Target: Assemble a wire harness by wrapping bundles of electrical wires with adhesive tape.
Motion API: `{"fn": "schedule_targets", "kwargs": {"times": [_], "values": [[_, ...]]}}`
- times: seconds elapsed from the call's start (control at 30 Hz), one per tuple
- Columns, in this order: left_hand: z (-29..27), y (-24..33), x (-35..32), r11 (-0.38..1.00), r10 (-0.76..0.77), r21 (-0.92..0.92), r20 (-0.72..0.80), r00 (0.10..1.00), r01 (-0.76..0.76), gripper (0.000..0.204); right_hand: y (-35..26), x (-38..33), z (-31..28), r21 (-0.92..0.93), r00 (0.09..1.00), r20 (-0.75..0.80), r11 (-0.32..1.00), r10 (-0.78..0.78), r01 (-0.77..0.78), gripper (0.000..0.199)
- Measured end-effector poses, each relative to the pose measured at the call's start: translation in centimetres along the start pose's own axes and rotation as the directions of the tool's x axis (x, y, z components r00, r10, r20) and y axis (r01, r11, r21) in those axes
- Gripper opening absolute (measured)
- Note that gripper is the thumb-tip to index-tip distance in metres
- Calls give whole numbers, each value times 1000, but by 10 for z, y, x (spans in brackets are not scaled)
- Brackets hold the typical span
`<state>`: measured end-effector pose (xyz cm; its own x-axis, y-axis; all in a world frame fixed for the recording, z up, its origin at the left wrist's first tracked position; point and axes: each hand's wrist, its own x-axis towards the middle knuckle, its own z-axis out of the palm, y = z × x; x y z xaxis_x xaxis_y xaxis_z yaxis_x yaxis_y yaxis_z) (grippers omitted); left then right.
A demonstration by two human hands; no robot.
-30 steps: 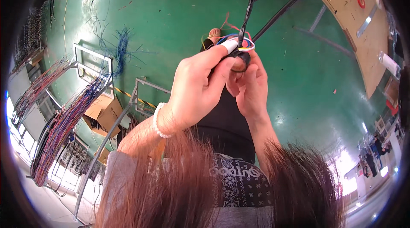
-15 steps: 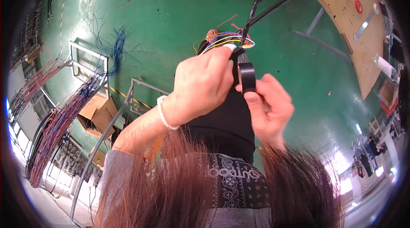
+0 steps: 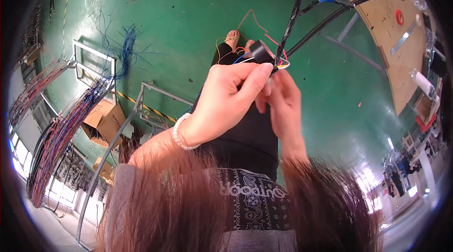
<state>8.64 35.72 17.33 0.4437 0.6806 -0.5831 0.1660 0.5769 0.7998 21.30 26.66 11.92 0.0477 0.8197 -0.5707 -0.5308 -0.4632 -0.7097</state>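
Observation:
In front of me a black-taped wire harness (image 3: 293, 16) comes down from the upper right, its branches meeting at my hands. My left hand (image 3: 231, 87) is closed, thumb and fingers pinching the harness at its lower end. A roll of black tape (image 3: 262, 51) sits against the bundle just beyond my left fingertips. My right hand (image 3: 286, 103) is beside and partly behind the left, fingers curled in at the bundle; what they hold is hidden. Loose coloured wires (image 3: 283, 63), white, yellow, red and blue, stick out around the roll and the joint.
A wooden board (image 3: 377, 35) with a red tape roll (image 3: 399, 17) lies at the right. Metal frames (image 3: 94, 58) and hanging wire bundles (image 3: 71, 129) stand at the left, with a cardboard box (image 3: 104, 120) nearby. Blue wires (image 3: 127, 49) hang over the green floor (image 3: 188, 11).
The tape roll has gone from the near side of the bundle, in my right fingers, to its far side. My right hand has moved left and up, against my left. The harness has shifted right.

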Motion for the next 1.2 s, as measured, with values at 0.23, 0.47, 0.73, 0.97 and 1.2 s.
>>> {"fn": "schedule_targets", "kwargs": {"times": [0.23, 0.47, 0.73, 0.97, 1.2], "values": [[-17, 22, 4, 976, -219, 33, 162, 962, 216, 45, 11, 36, 8, 94, 958, -71, 955, -277, 283, 50], [-17, 23, 4, 943, -326, -23, 155, 933, 333, 45, 12, 9, 33, 161, 908, -255, 911, -333, 380, 41], [-16, 15, -3, 904, -379, -162, 125, 917, 395, 46, 5, 21, 55, 713, 977, 83, 696, -198, 81, 53], [-8, 17, -11, 909, -335, -208, 145, 931, 360, 43, 27, 34, 23, 652, 944, 155, 748, -290, 122, 50], [-14, 12, -11, 896, 35, 442, 16, 999, -39, 29, 3, -21, 26, -89, 963, -176, 977, -206, 193, 31]]}}
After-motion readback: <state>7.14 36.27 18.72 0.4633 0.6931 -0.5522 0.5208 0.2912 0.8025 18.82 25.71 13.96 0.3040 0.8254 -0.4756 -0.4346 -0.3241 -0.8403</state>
